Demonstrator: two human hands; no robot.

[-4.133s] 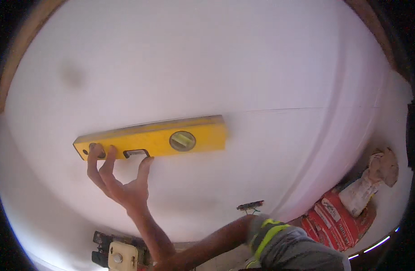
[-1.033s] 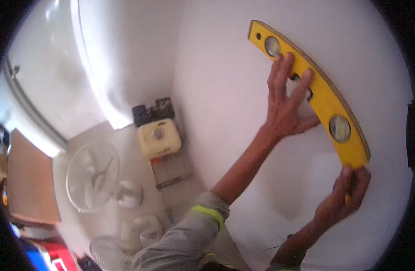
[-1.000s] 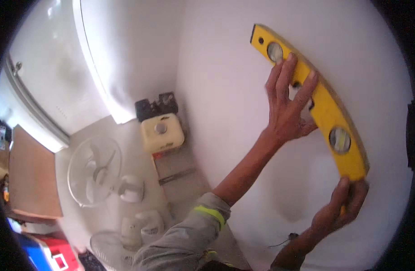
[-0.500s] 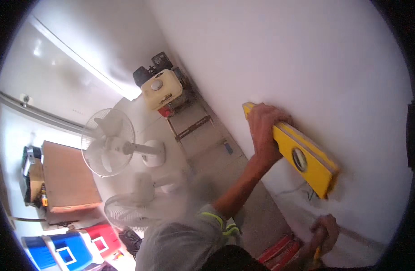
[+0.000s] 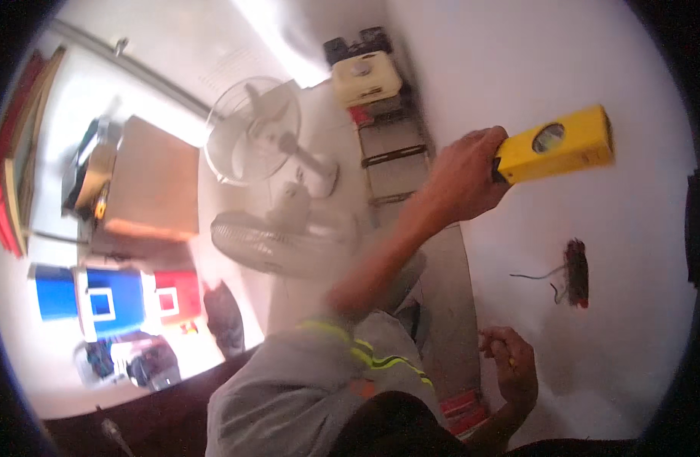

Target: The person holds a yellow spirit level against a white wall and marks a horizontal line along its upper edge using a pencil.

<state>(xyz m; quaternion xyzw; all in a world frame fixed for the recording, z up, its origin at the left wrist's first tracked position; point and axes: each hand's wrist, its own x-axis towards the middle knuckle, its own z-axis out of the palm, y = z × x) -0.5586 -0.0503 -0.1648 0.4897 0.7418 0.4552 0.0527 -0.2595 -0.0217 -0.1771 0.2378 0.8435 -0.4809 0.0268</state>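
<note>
Yellow level point(image 5: 557, 145) is being gripped by left hand point(image 5: 468, 174) in front of white wall point(image 5: 510, 68), near wired slot point(image 5: 577, 274); small yellow item point(image 5: 513, 364) is being held in curled right hand point(image 5: 521, 369).

The right grip point(image 5: 514, 359) has left the yellow level point(image 5: 572, 150).

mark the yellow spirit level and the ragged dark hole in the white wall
Yellow bar-shaped spirit level point(image 5: 568, 154): head view, middle of its yellow side
Ragged dark wall hole point(image 5: 577, 273): head view, middle of its opening
</note>
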